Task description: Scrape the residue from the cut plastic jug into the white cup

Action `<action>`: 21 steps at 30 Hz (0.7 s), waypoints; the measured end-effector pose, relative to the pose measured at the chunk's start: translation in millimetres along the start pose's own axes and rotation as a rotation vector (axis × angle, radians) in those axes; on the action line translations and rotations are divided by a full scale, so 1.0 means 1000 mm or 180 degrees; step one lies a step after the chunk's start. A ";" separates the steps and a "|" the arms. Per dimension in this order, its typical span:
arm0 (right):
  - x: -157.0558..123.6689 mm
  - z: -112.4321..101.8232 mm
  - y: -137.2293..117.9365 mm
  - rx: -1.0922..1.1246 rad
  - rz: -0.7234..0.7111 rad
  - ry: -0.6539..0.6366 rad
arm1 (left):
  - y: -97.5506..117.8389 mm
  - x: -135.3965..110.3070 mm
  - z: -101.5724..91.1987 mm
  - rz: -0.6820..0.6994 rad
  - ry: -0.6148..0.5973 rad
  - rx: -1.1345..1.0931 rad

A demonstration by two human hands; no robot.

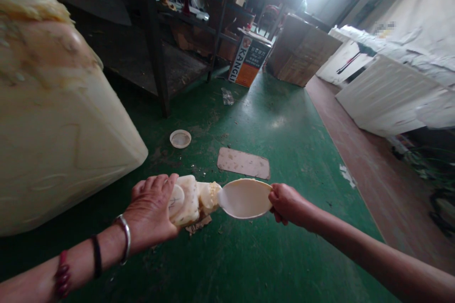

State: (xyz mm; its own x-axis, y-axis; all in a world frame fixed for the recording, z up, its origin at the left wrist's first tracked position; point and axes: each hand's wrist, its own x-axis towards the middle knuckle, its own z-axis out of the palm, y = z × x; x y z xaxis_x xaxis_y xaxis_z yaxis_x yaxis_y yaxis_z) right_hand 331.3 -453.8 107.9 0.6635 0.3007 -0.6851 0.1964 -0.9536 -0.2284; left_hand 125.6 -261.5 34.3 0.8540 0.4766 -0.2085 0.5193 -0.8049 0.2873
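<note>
My left hand (154,206) is closed round a whitish, residue-crusted plastic bottle (188,194) tipped on its side. The bottle's crusted neck points right and meets the near rim of a white bowl (246,199). My right hand (287,204) grips that bowl by its right edge, with the bowl tilted so its pale inside faces me. Whether anything flows between the two cannot be made out. Below the bottle a torn brown scrap (199,225) shows on the floor.
A large whitish plastic container (71,137), caked with yellowish residue, fills the left side. On the green floor lie a round lid (180,139) and a flat pinkish plate (243,162). Farther back stand a metal rack (156,47), a KANGLI tin (250,59), a cardboard box (302,49) and white wrapped slabs (394,96).
</note>
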 end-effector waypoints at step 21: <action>0.006 -0.016 -0.004 -0.0400 -0.0080 0.0134 | 0.007 0.001 -0.008 0.0002 -0.0048 -0.0038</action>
State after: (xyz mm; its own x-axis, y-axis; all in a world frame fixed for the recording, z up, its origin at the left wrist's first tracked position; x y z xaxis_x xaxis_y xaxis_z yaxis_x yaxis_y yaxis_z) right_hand 345.7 -448.5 115.5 0.6863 0.3260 -0.6501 0.3004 -0.9412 -0.1549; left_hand 130.1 -264.2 43.2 0.8539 0.4706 -0.2224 0.5192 -0.8008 0.2987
